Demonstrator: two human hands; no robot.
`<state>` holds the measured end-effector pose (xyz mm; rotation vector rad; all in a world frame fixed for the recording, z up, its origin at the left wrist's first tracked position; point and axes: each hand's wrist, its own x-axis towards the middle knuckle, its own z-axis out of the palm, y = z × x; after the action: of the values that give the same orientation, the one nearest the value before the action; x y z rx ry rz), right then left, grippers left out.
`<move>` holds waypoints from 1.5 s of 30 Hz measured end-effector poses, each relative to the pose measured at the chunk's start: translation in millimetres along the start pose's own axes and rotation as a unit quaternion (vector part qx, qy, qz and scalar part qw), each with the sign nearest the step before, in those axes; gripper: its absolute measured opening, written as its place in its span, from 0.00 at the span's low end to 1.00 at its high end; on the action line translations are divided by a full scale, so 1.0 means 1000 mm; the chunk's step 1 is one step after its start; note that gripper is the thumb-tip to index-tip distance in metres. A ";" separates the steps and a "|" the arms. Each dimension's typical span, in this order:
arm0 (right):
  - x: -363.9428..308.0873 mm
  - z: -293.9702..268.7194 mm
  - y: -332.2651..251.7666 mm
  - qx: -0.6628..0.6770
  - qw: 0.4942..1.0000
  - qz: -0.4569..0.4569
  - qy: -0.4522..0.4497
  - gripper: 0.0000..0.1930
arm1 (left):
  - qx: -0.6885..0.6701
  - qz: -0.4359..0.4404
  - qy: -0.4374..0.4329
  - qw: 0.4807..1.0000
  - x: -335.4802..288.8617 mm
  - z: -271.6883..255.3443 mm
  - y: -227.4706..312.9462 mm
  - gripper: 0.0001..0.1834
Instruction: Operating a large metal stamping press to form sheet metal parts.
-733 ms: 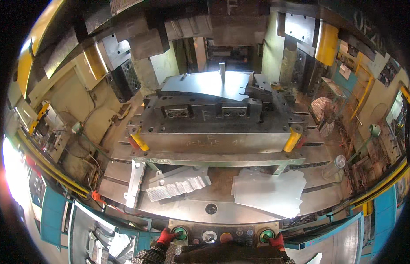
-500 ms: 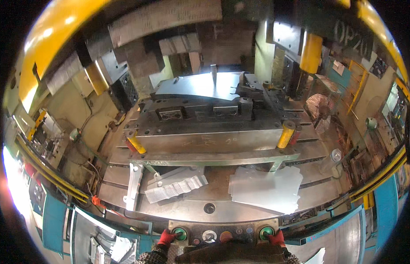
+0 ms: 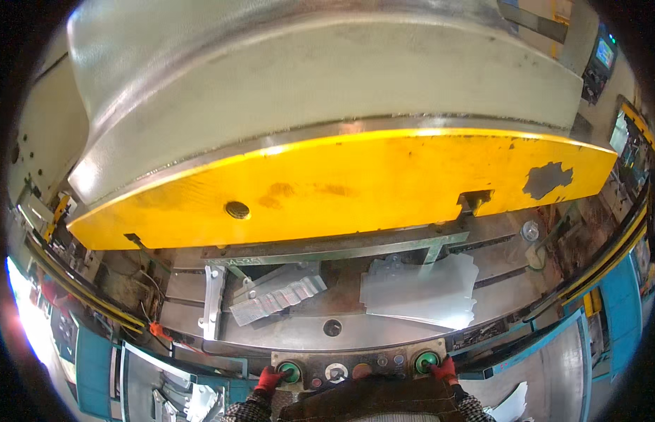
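At the bottom of the head view, my left hand (image 3: pixel 268 380), in a red glove, reaches to a round green push button (image 3: pixel 290 371) on the control panel (image 3: pixel 394 347). My right hand (image 3: pixel 444 370), gloved alike, has a dark fingertip on the other green button (image 3: pixel 426 361). Neither hand holds anything; what shows of their fingers is stretched toward the buttons, and the rest is hidden. Ahead, the yellow-faced press ram (image 3: pixel 355 186) is down, covering the lower die. Between ram and panel lie flat sheet-metal blanks (image 3: pixel 420 290) and a ribbed metal piece (image 3: pixel 278 299) on the press bed (image 3: pixel 289 335).
A narrow metal bracket (image 3: pixel 213 301) lies left of the ribbed piece. A green rail (image 3: pixel 327 249) spans the bed below the ram. Metal parts (image 3: pixel 201 402) fill a bin at lower left; another bin (image 3: pixel 552 373) stands at lower right. Yellow-black guard bars (image 3: pixel 612 271) flank the press.
The press ram has come down, hiding the lower die and the shiny sheet on it. Both hands stay at the green buttons. The view has shifted slightly.
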<state>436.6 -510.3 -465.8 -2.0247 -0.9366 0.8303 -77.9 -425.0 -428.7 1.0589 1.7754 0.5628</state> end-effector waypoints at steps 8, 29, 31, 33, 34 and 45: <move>0.012 0.006 0.037 0.026 1.000 -0.013 -0.003 0.39 | 0.241 0.038 -0.132 0.961 0.036 -0.017 -0.019 0.26; 0.007 -0.081 -0.079 0.333 0.921 0.111 0.170 0.15 | 0.299 0.613 0.065 0.728 0.136 -0.071 0.601 0.28; 0.016 -0.080 -0.067 0.238 0.950 0.078 0.189 0.16 | 0.405 0.591 0.183 0.674 0.145 -0.079 0.605 0.25; 0.026 -0.083 -0.057 0.175 0.955 0.074 0.228 0.17 | 0.417 0.601 0.205 0.650 0.131 -0.066 0.601 0.24; 0.034 -0.083 -0.057 0.118 0.958 0.061 0.254 0.18 | 0.435 0.605 0.240 0.622 0.120 -0.068 0.596 0.22; 0.104 -0.106 -0.086 0.193 0.981 0.007 0.017 0.07 | 0.175 0.523 0.243 0.798 0.009 -0.204 0.362 0.19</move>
<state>545.4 -422.9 -364.9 -1.7045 -0.6811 0.9040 -113.7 -214.2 -72.6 2.3571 1.5934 1.2898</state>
